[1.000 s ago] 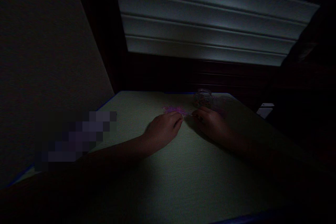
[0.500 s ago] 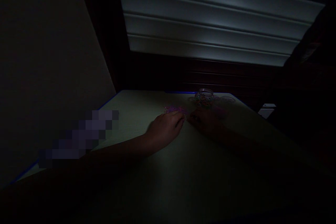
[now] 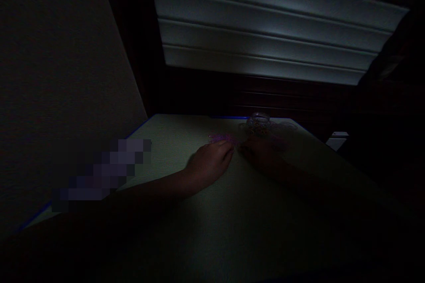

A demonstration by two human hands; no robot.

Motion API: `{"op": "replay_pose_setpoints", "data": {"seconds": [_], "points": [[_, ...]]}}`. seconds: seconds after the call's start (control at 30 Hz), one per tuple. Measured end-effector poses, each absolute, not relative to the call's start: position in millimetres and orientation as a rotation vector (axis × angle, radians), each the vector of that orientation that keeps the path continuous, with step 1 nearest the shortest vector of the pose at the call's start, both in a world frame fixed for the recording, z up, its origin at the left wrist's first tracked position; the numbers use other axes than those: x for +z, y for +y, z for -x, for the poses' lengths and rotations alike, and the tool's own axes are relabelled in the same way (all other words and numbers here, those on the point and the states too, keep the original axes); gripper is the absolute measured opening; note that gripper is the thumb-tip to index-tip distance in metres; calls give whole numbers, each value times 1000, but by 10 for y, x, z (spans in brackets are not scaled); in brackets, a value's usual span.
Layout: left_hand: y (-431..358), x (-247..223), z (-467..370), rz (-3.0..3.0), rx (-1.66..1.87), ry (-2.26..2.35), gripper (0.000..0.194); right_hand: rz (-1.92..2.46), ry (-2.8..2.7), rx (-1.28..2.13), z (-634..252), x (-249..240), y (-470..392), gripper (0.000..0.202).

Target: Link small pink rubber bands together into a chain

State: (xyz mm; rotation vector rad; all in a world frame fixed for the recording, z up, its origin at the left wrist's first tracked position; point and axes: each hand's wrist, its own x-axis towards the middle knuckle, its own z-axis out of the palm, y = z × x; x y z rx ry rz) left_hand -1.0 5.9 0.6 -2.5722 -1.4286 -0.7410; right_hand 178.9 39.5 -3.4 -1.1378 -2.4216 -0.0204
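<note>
The view is very dark. My left hand [image 3: 210,162] rests over the pale table [image 3: 172,141], its fingers curled and pressed together at the near edge of a small pink and purple heap [image 3: 221,138]. Just to its right, my right hand [image 3: 262,154] is also closed, its fingertips pointing at those of my left hand with a narrow gap between. Whatever either hand pinches is too small and dark to make out. Behind my right hand stands a clear jar [image 3: 259,124] with small coloured rings in it.
A clear, loop-like item [image 3: 287,127] lies right of the jar. A blurred, pixelated object [image 3: 109,170] lies along the left edge. Past the right edge is a small white object [image 3: 337,141]. Behind the table is a slatted panel [image 3: 265,31].
The picture is a little dimmer around the jar and my right hand. Both hands keep nearly the same place and pose.
</note>
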Motion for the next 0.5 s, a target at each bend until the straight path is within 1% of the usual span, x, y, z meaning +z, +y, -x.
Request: {"op": "replay_pose_setpoints", "data": {"seconds": [0.5], "points": [[51,-1,0,2565,-763,-1413,22,1184,-2436,-41,-1779,-24,387,29]]}}
